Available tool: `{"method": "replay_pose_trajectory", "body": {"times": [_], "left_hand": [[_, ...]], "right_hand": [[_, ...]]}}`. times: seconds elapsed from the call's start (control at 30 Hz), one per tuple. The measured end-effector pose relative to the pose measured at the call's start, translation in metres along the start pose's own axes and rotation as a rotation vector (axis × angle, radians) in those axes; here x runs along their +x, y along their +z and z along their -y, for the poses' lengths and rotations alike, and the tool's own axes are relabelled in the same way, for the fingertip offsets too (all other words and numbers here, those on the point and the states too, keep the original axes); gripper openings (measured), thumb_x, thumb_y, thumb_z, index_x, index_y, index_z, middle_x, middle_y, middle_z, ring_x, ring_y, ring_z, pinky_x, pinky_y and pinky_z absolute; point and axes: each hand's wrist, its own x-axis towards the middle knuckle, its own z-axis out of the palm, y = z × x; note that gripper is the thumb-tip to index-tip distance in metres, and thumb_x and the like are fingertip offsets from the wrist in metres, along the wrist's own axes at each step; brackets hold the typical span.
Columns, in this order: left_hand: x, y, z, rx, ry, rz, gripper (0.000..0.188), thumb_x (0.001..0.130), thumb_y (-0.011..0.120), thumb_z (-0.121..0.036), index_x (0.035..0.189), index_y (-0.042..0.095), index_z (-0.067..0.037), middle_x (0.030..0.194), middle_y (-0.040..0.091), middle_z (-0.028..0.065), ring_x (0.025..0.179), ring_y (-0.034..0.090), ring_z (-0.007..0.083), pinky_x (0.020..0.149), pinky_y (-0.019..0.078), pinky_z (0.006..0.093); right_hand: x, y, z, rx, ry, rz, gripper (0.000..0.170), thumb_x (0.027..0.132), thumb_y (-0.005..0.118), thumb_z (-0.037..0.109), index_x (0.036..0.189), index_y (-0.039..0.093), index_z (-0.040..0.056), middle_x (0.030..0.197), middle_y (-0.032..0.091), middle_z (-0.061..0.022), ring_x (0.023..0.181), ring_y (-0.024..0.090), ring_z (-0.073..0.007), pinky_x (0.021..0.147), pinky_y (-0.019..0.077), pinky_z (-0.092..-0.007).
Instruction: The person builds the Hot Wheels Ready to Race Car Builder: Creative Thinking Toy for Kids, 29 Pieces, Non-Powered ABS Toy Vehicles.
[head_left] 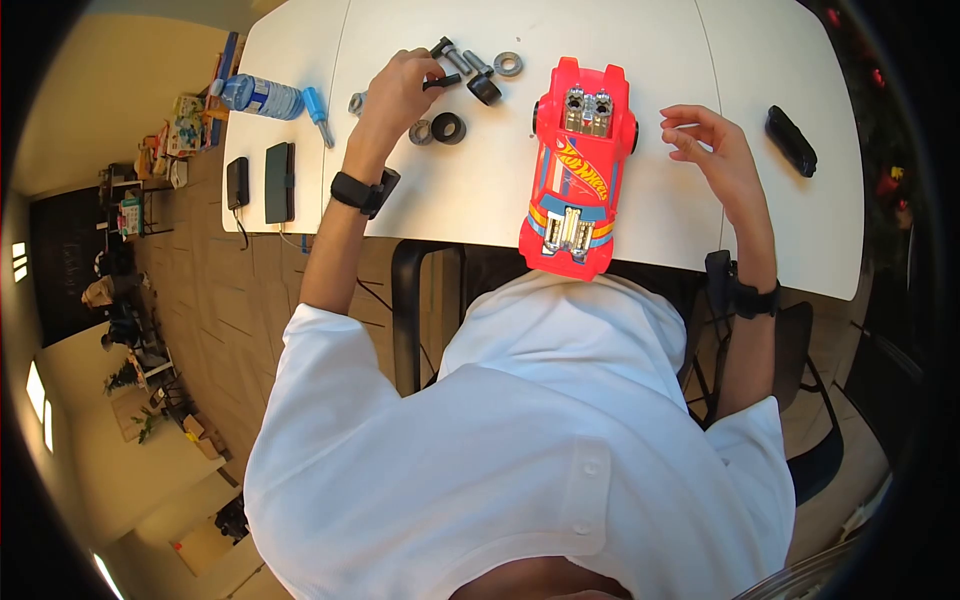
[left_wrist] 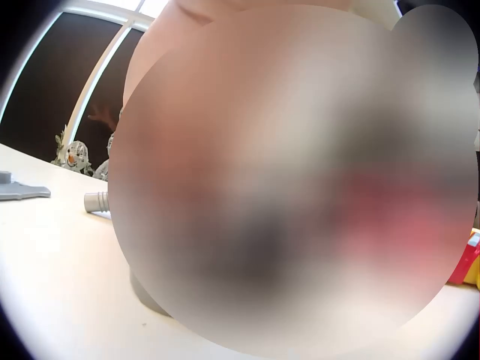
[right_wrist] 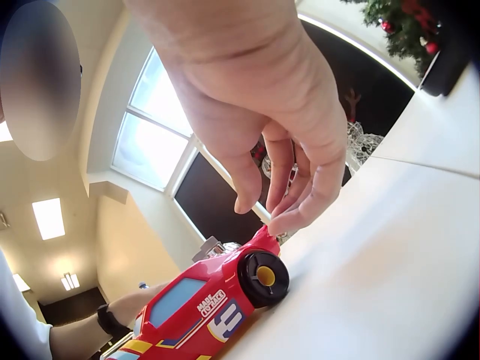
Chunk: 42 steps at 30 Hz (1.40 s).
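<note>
A red Hot Wheels toy car [head_left: 575, 175] with chrome engine parts lies at the table's near edge, between the hands. In the head view the left hand [head_left: 395, 90] pinches a small dark bar-shaped part [head_left: 442, 81] at its fingertips; its kind cannot be told. Close by are grey toy bolts [head_left: 456, 60], a grey ring [head_left: 508, 64], a black ring [head_left: 449, 128] and a black round piece [head_left: 484, 90]. The right hand [head_left: 715, 150] hovers right of the car, fingers loosely bent around nothing. A black wheel [right_wrist: 263, 279] with a yellow hub shows below that hand's fingertips in the right wrist view.
Left of the left hand lie a blue-handled screwdriver [head_left: 316, 112] and a water bottle [head_left: 262, 97]. A dark notebook [head_left: 280, 182] and a black device with a cable [head_left: 237, 182] sit near the left edge. Far right is a black case [head_left: 791, 142]. Blur covers most of the left wrist view.
</note>
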Motion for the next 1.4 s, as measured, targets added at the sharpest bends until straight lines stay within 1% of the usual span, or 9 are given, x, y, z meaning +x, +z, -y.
{"method": "replay_pose_trajectory", "body": {"times": [0.27,0.5,0.7,0.8,0.87,0.93,1.13,1.37,1.4], "left_hand": [[0.022,-0.015,0.021,-0.124,0.028,-0.231,0.008,0.090,0.055,0.000,0.097,0.055,0.001,0.088,0.060,0.0196,0.076,0.059,0.0332,0.071,0.0488,0.0428],[0.044,0.004,0.042,-0.192,0.061,-0.233,0.024,0.092,0.060,-0.004,0.115,0.063,-0.002,0.096,0.062,0.0186,0.085,0.062,0.0331,0.076,0.0515,0.0427],[0.046,0.007,0.047,-0.023,-0.092,0.035,0.038,0.084,0.074,-0.011,0.121,0.070,-0.006,0.089,0.074,0.0143,0.081,0.071,0.0314,0.071,0.0572,0.0393],[0.051,-0.007,0.035,-0.160,-0.297,0.097,0.036,0.082,0.076,-0.012,0.117,0.071,-0.005,0.092,0.076,0.0121,0.081,0.073,0.0251,0.068,0.0576,0.0365],[0.046,-0.024,0.014,-0.260,-0.201,-0.095,0.039,0.084,0.079,-0.012,0.122,0.069,-0.008,0.089,0.074,0.0037,0.062,0.053,0.0080,0.055,0.0450,0.0259],[0.041,-0.048,-0.039,-0.399,-0.093,-0.081,0.052,0.083,0.080,-0.009,0.132,0.063,-0.009,0.089,0.075,0.0009,0.061,0.042,0.0060,0.055,0.0397,0.0232],[-0.003,-0.054,-0.171,-0.911,0.032,0.201,0.060,0.083,0.074,-0.004,0.138,0.053,-0.013,0.093,0.069,-0.0012,0.069,0.041,0.0070,0.065,0.0391,0.0221],[-0.012,-0.047,-0.140,-0.857,0.055,0.094,0.072,0.075,0.057,0.014,0.141,0.051,-0.015,0.118,0.044,-0.0007,0.089,0.045,0.0106,0.071,0.0433,0.0222],[-0.015,-0.052,-0.135,-1.006,-0.112,0.162,0.075,0.073,0.054,0.018,0.140,0.052,-0.016,0.121,0.040,-0.0021,0.094,0.044,0.0120,0.072,0.0448,0.0229]], "right_hand": [[-0.008,-0.009,0.010,-0.031,-0.002,-0.034,0.026,0.096,0.071,0.021,0.115,0.072,0.0040,0.104,0.071,-0.0046,0.094,0.068,-0.0127,0.082,0.0578,-0.0293],[-0.008,-0.013,0.010,-0.031,0.000,-0.025,0.026,0.096,0.071,0.023,0.114,0.072,0.0045,0.102,0.072,-0.0035,0.091,0.067,-0.0112,0.080,0.0558,-0.0283],[-0.010,-0.011,0.009,-0.070,-0.008,-0.020,0.023,0.096,0.069,0.019,0.114,0.072,0.0048,0.101,0.072,-0.0030,0.090,0.067,-0.0110,0.079,0.0550,-0.0285],[-0.007,-0.012,0.009,-0.094,-0.054,0.006,0.024,0.096,0.068,0.017,0.117,0.071,0.0058,0.104,0.072,-0.0032,0.089,0.067,-0.0114,0.078,0.0550,-0.0285],[-0.009,-0.011,0.025,-0.076,-0.088,-0.003,0.028,0.095,0.069,0.017,0.121,0.070,0.0067,0.108,0.071,-0.0038,0.091,0.067,-0.0116,0.079,0.0555,-0.0286],[-0.015,0.002,0.047,-0.060,-0.113,-0.007,0.032,0.095,0.070,0.017,0.125,0.069,0.0077,0.112,0.071,-0.0045,0.092,0.067,-0.0118,0.079,0.0560,-0.0287],[-0.019,0.053,0.061,0.108,-0.415,0.117,0.030,0.096,0.071,0.015,0.124,0.072,0.0034,0.115,0.070,-0.0077,0.094,0.069,-0.0155,0.078,0.0606,-0.0301],[-0.014,0.031,0.040,0.113,-0.128,0.034,0.022,0.096,0.069,0.010,0.115,0.074,-0.0002,0.112,0.072,-0.0090,0.102,0.068,-0.0164,0.086,0.0571,-0.0282],[-0.013,0.027,0.033,0.039,-0.215,-0.045,0.022,0.096,0.069,0.009,0.115,0.074,-0.0010,0.112,0.072,-0.0090,0.100,0.069,-0.0169,0.086,0.0565,-0.0281]]}}
